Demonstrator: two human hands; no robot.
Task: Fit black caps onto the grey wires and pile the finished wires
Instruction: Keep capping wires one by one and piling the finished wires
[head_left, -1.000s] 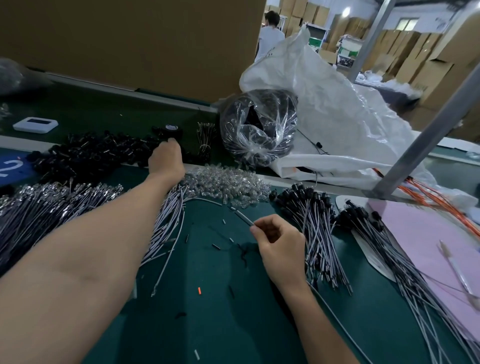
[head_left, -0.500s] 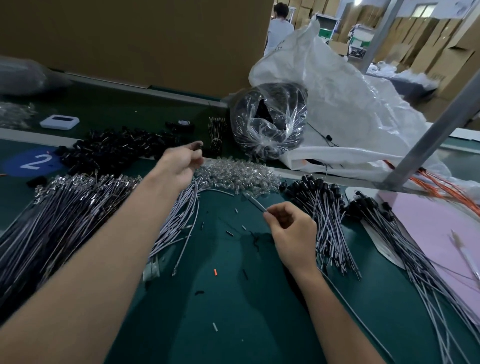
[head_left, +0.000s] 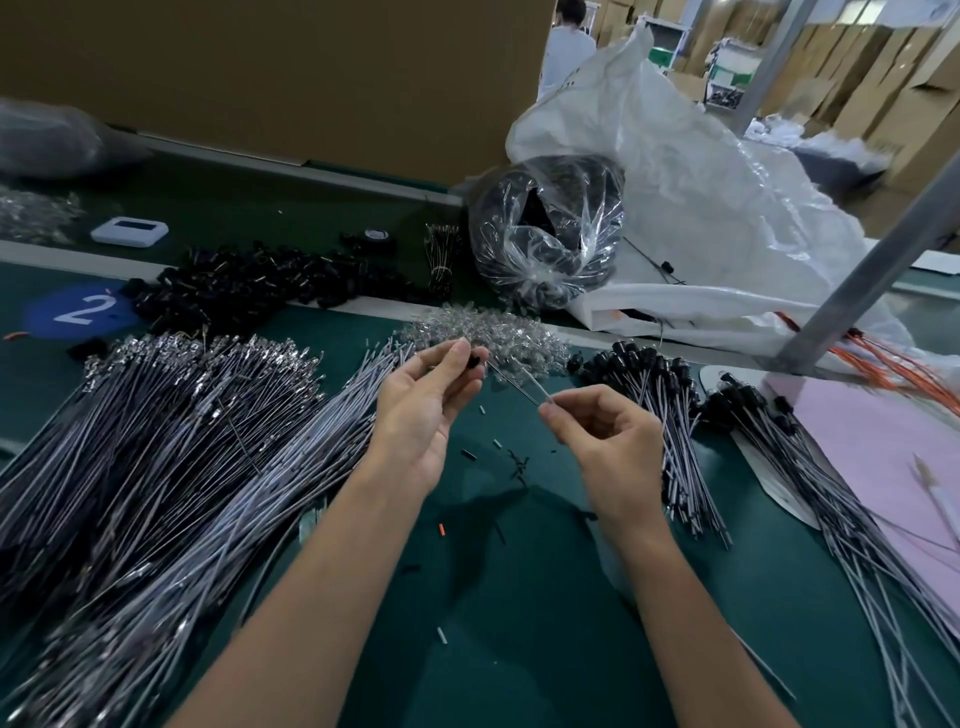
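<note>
My left hand (head_left: 423, 400) pinches a small black cap (head_left: 474, 360) between thumb and fingertips above the green table. My right hand (head_left: 605, 436) pinches a thin grey wire (head_left: 517, 382) whose free end points up-left at the cap, almost touching it. A heap of loose black caps (head_left: 249, 286) lies at the back left. Bare grey wires (head_left: 182, 441) spread in a big pile at the left. Capped wires (head_left: 660, 410) lie in a pile right of my right hand, with a second pile (head_left: 810, 483) farther right.
A mound of small clear parts (head_left: 493, 332) sits just behind my hands. Behind it are a clear bag of black parts (head_left: 545, 234) and a large white sack (head_left: 701, 208). A pink sheet (head_left: 883, 457) and a grey metal post (head_left: 862, 280) are at the right. Small scraps dot the green mat (head_left: 519, 597).
My left hand came back from the black cap heap with a cap and now holds it at the wire's tip. My right hand still holds the wire.
</note>
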